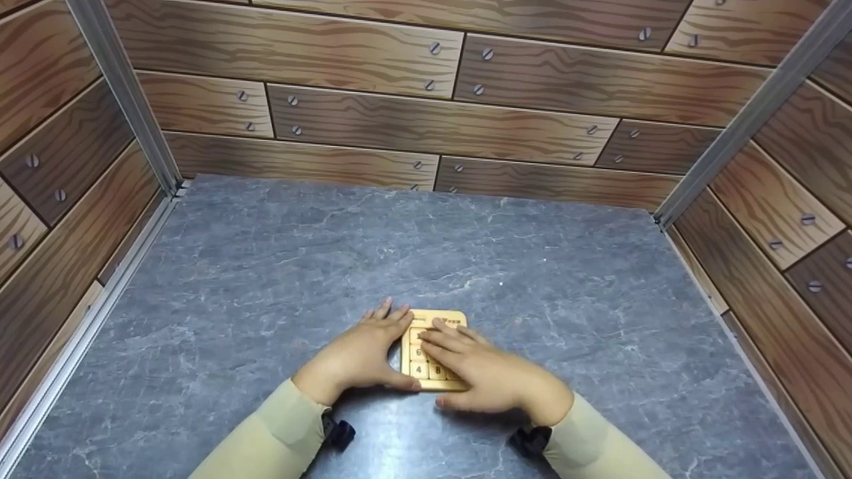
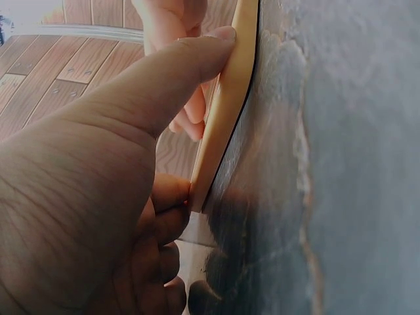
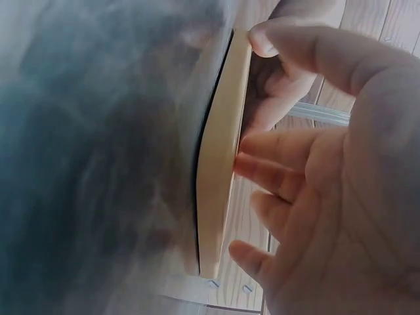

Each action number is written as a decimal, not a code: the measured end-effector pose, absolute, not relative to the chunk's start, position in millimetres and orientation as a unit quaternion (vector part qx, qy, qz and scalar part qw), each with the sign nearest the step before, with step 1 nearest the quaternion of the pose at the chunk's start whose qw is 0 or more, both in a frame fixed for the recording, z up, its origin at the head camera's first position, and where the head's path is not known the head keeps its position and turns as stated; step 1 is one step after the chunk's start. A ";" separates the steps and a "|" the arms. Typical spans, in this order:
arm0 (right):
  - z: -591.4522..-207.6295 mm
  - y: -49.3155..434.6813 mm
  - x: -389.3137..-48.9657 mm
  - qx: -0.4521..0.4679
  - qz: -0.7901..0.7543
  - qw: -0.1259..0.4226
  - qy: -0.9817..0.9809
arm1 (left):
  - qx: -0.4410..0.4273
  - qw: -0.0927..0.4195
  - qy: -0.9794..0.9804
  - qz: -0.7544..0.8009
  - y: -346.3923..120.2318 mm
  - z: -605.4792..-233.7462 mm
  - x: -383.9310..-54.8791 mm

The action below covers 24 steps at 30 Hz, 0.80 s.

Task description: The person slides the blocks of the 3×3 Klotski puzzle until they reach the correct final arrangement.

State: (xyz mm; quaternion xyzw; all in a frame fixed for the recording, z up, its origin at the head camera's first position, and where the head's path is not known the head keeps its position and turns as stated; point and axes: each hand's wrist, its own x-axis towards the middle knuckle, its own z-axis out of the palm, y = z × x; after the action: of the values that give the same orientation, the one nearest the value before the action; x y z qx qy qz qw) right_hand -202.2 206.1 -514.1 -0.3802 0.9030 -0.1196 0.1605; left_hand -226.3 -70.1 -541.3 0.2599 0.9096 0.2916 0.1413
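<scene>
A wooden number sliding puzzle (image 1: 419, 368) lies flat on the table in front of me, its tiles marked with digits such as 6, 4 and 8. My left hand (image 1: 359, 352) holds the frame along its left side, thumb at the near edge and index finger at the far left corner. From the right, my right hand (image 1: 489, 376) reaches over the board with fairly straight fingers touching the tiles, covering several of them. In the left wrist view the left thumb presses the rim of the puzzle (image 2: 226, 111). The right wrist view shows the puzzle's side (image 3: 216, 164) beside the right fingers.
The grey marbled tabletop (image 1: 299, 253) spreads around the puzzle. Wood-patterned walls (image 1: 373, 60) enclose it at the back, left and right, with metal posts (image 1: 126, 86) at the corners. Dark wrist mounts (image 1: 341, 434) sit by both sleeves.
</scene>
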 end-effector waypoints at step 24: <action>-501.3 220.7 -208.6 -0.354 -0.112 0.154 0.916 | 0.249 0.152 0.907 0.304 -70.3 -542.4 -226.6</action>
State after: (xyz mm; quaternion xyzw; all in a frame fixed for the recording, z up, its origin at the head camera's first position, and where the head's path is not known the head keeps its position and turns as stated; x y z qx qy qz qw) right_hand -208.6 220.7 -501.3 -0.3536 0.9157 -0.1123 0.1542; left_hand -226.6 -70.3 -542.4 0.2489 0.9069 0.3041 0.1522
